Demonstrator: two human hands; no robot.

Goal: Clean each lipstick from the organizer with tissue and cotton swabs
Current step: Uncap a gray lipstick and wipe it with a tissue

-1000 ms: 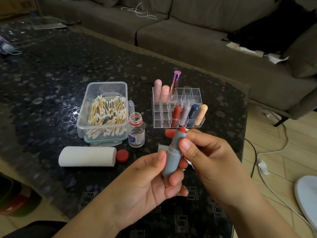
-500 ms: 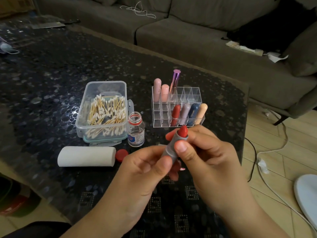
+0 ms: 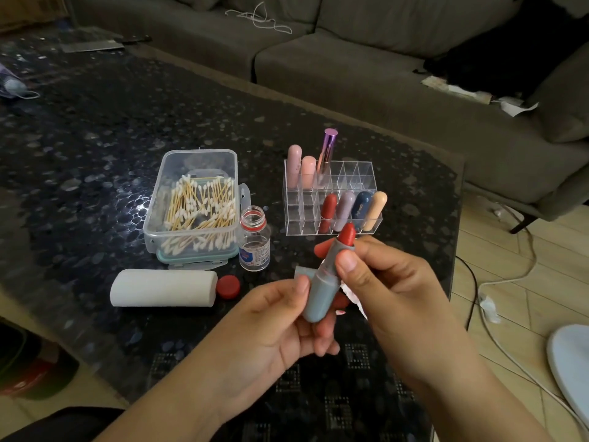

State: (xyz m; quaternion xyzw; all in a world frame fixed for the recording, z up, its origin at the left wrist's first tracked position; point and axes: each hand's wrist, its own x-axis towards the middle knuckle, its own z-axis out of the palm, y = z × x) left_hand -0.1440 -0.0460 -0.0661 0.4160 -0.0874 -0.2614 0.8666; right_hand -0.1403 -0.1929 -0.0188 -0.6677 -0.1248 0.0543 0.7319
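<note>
An uncapped grey-blue lipstick (image 3: 322,288) with a red bullet sticking out points up and to the right in front of me. My left hand (image 3: 280,327) grips its lower barrel from the left. My right hand (image 3: 382,282) pinches the upper barrel, thumb on the front, with a bit of white tissue (image 3: 352,296) showing under its fingers. Behind stands the clear organizer (image 3: 331,199) holding several capped lipsticks. A grey cap (image 3: 301,271) lies on the table just left of the lipstick. An orange-red piece behind the lipstick is partly hidden.
An open plastic box of cotton swabs (image 3: 197,212) sits at left, a small uncapped bottle (image 3: 255,240) beside it, with its red cap (image 3: 228,286) and a white tissue roll (image 3: 162,288) nearer me. The dark table (image 3: 95,138) ends at right, where cables cross the floor. A sofa stands behind.
The red bullet stands further out of the barrel than a second ago. Both hands have kept their hold and shifted only slightly.
</note>
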